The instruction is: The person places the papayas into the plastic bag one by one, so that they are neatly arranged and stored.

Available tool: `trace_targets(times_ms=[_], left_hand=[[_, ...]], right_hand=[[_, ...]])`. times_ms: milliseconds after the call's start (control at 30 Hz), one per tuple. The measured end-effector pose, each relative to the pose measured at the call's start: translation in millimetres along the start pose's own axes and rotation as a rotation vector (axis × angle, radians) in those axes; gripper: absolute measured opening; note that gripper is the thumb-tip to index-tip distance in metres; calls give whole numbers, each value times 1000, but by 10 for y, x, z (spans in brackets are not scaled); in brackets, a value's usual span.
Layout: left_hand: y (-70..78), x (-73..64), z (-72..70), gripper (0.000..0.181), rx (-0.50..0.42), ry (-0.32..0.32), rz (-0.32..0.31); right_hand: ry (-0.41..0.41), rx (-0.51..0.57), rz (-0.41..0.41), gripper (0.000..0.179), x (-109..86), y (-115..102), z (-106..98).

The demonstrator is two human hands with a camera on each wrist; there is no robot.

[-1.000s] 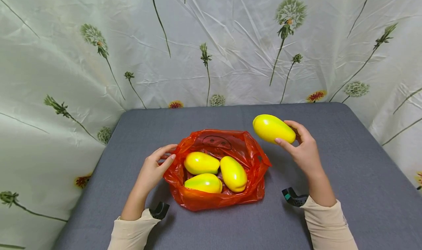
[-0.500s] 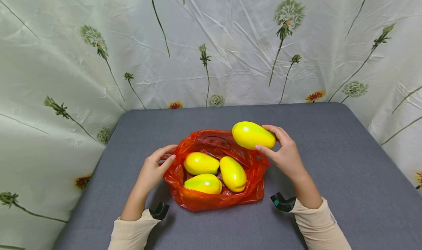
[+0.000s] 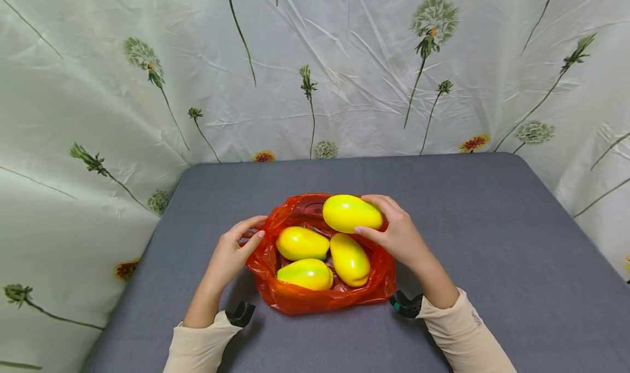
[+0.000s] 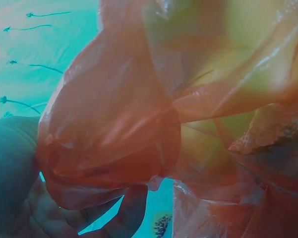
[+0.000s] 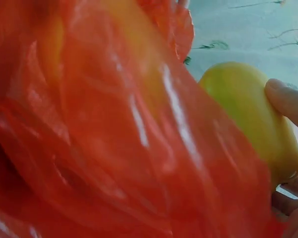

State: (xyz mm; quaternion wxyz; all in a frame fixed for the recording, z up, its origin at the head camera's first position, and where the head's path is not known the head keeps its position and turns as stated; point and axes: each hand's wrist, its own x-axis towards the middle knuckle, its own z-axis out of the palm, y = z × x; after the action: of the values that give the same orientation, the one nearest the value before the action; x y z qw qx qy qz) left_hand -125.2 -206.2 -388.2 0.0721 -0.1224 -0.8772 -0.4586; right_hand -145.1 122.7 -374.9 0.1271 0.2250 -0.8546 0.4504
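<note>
A red plastic bag (image 3: 315, 302) stands with its mouth spread wide in the head view. Three yellow papayas lie inside: one at the upper left (image 3: 301, 243), one at the lower left (image 3: 306, 273) and one on the right (image 3: 350, 260). My left hand (image 3: 235, 250) grips the bag's left rim between thumb and fingers; the film partly covers the fingers in the left wrist view. Over the back right of the bag mouth, my right hand (image 3: 397, 232) holds another papaya (image 3: 350, 214) by its right end. In the right wrist view, the bag film hides part of that papaya (image 5: 245, 109).
The bag sits on a grey cloth-covered table (image 3: 467, 209). Behind and to the left hangs a pale curtain (image 3: 354, 72) with a dandelion print. Each wrist wears a black camera mount, the left one (image 3: 240, 314) close to the bag's lower left side.
My right hand has carried its papaya left, from beside the bag to above its mouth, and slightly lower. The left hand and the three papayas in the bag stay put.
</note>
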Motion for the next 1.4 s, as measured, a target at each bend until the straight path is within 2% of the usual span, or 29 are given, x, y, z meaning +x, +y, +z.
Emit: trace_targets(times_ms=[167, 467, 833, 1167, 1400], left_hand=[[9, -1, 0, 31, -11, 3, -9], [19, 8, -8, 32, 5, -1, -8], [19, 1, -7, 32, 0, -4, -14], [16, 6, -10, 32, -4, -2, 1], [10, 6, -9, 32, 2, -2, 5]], right_hand=[[-62, -32, -2, 56, 64, -18, 86], [-126, -120, -6, 55, 178, -8, 242], [-196, -185, 24, 58, 214, -58, 365], [-202, -204, 3, 56, 207, -45, 368], [-237, -145, -23, 51, 201, -38, 347]])
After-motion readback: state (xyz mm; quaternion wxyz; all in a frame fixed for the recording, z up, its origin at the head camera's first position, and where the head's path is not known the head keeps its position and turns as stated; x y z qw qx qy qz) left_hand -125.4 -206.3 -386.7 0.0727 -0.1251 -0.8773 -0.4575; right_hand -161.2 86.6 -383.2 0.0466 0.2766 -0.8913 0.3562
